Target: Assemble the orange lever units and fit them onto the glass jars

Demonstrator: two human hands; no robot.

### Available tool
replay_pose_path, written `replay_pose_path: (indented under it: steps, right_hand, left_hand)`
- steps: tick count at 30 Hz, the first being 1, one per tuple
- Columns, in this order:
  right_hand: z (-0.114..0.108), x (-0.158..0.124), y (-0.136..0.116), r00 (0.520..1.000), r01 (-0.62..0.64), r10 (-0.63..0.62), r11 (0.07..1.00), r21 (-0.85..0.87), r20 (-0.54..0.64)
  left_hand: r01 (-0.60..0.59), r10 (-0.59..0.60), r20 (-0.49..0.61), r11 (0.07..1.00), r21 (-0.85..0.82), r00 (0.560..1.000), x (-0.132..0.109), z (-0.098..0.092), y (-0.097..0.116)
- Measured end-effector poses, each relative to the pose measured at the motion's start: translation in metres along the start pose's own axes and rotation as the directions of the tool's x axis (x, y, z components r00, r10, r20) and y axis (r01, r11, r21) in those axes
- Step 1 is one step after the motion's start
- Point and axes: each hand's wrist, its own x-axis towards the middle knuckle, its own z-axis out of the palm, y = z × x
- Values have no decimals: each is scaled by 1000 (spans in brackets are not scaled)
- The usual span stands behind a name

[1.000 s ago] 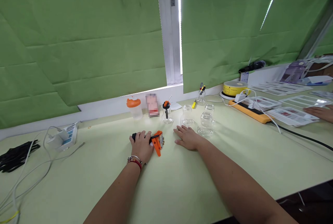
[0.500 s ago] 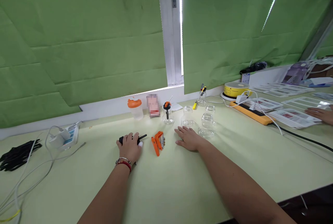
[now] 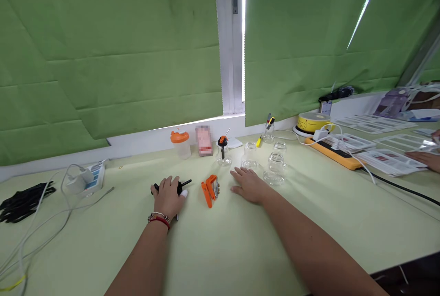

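Note:
My left hand (image 3: 167, 197) is curled down over several small black parts (image 3: 180, 188) on the table, and a thin black rod sticks out past its fingers. The palm hides most of these parts, so their kind is unclear. Just to the right lie orange curved pieces (image 3: 208, 190) beside short metal pins (image 3: 216, 187). My right hand (image 3: 250, 184) rests palm down with fingers spread, holding nothing. Close by it stand clear glass jars (image 3: 274, 174). Behind the orange pieces is a glass jar with a black and orange straw lid (image 3: 223, 151).
An orange-lidded cup (image 3: 181, 145) stands by the wall. Left are a white power strip (image 3: 95, 179), cables and a black bundle (image 3: 22, 202). Right are an orange power strip (image 3: 333, 154), a yellow round container (image 3: 312, 123), printed sheets (image 3: 392, 163) and another person's hand (image 3: 426, 158).
My left hand has slid slightly left, and the black parts under it have shifted with it. My right hand stays flat in place. The view has shifted a little.

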Motion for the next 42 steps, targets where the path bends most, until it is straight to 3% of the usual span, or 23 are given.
replay_pose_path:
  steps: [10, 12, 14, 17, 19, 21, 23, 30, 37, 39, 42]
  right_hand:
    - [13, 5, -37, 949, 278, -275, 961, -3, -155]
    - [15, 7, -42, 931, 313, -309, 950, -10, -195]
    - [16, 8, -45, 916, 338, -333, 941, -18, -222]
    - [17, 9, -46, 905, 360, -357, 933, -29, -230]
    - [17, 8, -45, 903, 365, -362, 930, -30, -232]
    - [16, 7, -44, 901, 367, -364, 930, -31, -237]
    - [16, 7, -43, 899, 365, -363, 930, -38, -246]
    - [20, 11, -44, 889, 390, -389, 920, -46, -241]
    - [19, 9, -30, 910, 320, -311, 947, -13, -273]
    - [19, 10, -30, 916, 292, -280, 956, 0, -287]
    - [22, 14, -34, 919, 277, -266, 961, -4, -291]
  left_hand:
    - [21, -22, -58, 1000, -23, 998, 0, -9, -3]
    - [-18, 16, -110, 1000, -16, 994, -2, -14, 6]
    - [-130, 126, -166, 991, -17, 978, -6, -19, 21]
    - [-391, 381, -130, 918, -60, 915, -12, -22, 48]
    - [-543, 541, -55, 832, -116, 840, -15, -22, 61]
    - [-621, 632, 11, 764, -174, 775, -18, -20, 67]
    - [-635, 657, 50, 743, -210, 752, -20, -19, 67]
    - [-593, 611, 14, 774, -221, 792, -20, -13, 56]
    - [-563, 578, 0, 794, -231, 816, -20, -16, 53]
    - [-566, 582, 5, 791, -232, 813, -21, -16, 56]
    - [-615, 638, 8, 746, -255, 770, -22, -13, 63]
